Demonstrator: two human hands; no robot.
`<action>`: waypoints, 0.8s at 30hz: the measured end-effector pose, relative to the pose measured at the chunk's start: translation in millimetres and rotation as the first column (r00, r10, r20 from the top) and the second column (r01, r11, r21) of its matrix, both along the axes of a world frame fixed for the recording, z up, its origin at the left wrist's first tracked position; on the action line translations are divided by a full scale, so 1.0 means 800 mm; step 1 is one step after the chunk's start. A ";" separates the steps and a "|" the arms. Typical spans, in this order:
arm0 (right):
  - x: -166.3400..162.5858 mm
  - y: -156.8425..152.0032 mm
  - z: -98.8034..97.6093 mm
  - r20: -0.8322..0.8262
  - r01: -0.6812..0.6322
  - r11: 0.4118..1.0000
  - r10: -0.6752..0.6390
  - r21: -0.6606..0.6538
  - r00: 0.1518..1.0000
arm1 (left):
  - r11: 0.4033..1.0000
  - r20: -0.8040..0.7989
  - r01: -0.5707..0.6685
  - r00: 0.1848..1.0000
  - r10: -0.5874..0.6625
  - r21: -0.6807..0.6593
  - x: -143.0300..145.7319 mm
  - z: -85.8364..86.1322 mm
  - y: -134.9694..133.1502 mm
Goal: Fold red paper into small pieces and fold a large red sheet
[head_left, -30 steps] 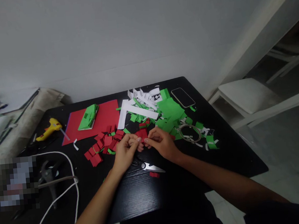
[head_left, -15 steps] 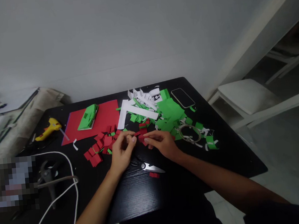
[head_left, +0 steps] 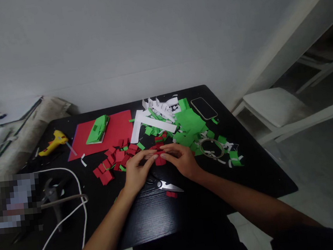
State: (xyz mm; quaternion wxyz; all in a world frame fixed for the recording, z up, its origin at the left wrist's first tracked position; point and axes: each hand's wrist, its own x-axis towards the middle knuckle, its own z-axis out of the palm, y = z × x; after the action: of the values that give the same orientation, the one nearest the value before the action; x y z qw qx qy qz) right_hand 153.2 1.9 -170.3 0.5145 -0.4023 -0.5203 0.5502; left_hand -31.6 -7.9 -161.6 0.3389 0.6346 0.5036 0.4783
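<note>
Between both hands I hold a small red paper piece (head_left: pixel 160 159), pinched at its left and right sides. My left hand (head_left: pixel 138 167) has thumb and fingers closed on its left edge. From the other side, my right hand (head_left: pixel 180 159) grips it the same way. Just beyond my fingertips lie more red bits on the table. To the left spreads a pile of cut red paper pieces (head_left: pixel 119 157) with a few green ones mixed in. Scissors (head_left: pixel 169 186) rest below my hands, blades pointing right, handles partly hidden. Small red scraps (head_left: pixel 172 194) lie beside the blades.
Green sheets (head_left: pixel 191 123), white strips (head_left: pixel 157 124) and a ring (head_left: pixel 211 149) lie to the right and behind. A phone (head_left: pixel 204 108) sits at the back right. Leftward are a red sheet (head_left: pixel 115 125), a folded green stack (head_left: pixel 97 129), a yellow glue gun (head_left: pixel 53 143) and a white cable (head_left: pixel 86 221).
My left hand's fingers have moved to the right, closer to my right hand. The red paper piece now sits squarely between both sets of fingertips.
</note>
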 end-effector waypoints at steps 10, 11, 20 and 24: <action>-0.002 -0.003 0.001 0.042 0.076 0.997 -0.076 0.003 0.996 | 0.998 0.044 0.012 0.999 -0.009 -0.064 0.003 0.003 0.002; -0.003 -0.003 0.001 0.048 0.078 0.997 -0.078 0.005 0.996 | 0.998 0.044 0.011 0.999 -0.008 -0.066 0.003 0.002 0.002; -0.003 -0.004 0.000 0.055 0.071 0.997 -0.072 0.019 0.996 | 0.997 0.022 0.023 1.000 -0.021 -0.067 0.003 0.001 0.002; -0.003 -0.005 -0.003 0.074 0.048 0.998 -0.051 0.036 0.996 | 0.997 -0.004 0.043 0.999 -0.043 -0.064 0.001 -0.001 0.003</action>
State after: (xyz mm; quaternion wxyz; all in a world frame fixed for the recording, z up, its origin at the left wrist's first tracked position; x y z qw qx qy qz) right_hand 150.9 -2.1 -172.4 0.5149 -0.4267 -0.5384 0.5128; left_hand -30.8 -5.8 -162.3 0.3679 0.6353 0.5058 0.4530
